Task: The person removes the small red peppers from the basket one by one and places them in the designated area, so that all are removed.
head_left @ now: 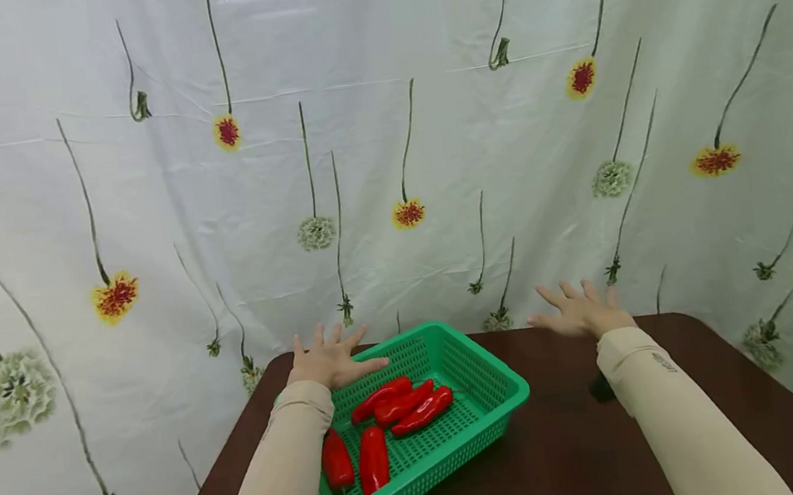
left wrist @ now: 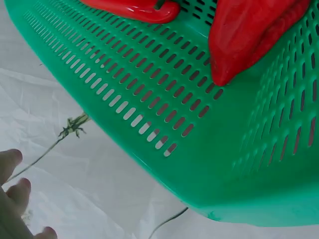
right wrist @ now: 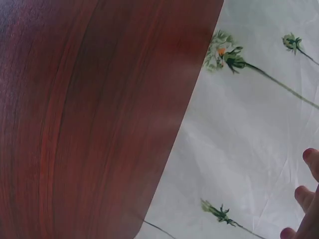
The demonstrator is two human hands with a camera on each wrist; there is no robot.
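Observation:
Fingers spread, my left hand [head_left: 327,363] hovers over the far left corner of a green plastic basket [head_left: 490,419] and holds nothing. Several red peppers [head_left: 373,459] lie inside the basket, three of them grouped near its middle. In the left wrist view, a red pepper [left wrist: 259,35] shows above the slotted basket wall [left wrist: 149,94], with fingertips at the lower left edge. My right hand [head_left: 581,313] is raised above the far right part of the table, fingers spread and holding nothing. Only its fingertips [right wrist: 305,196] show in the right wrist view.
The dark brown wooden table [head_left: 545,462] carries the basket on its left side. A small black object [head_left: 600,388] sits partly hidden by the right forearm. Behind the table hangs a white curtain [head_left: 354,36] printed with flowers.

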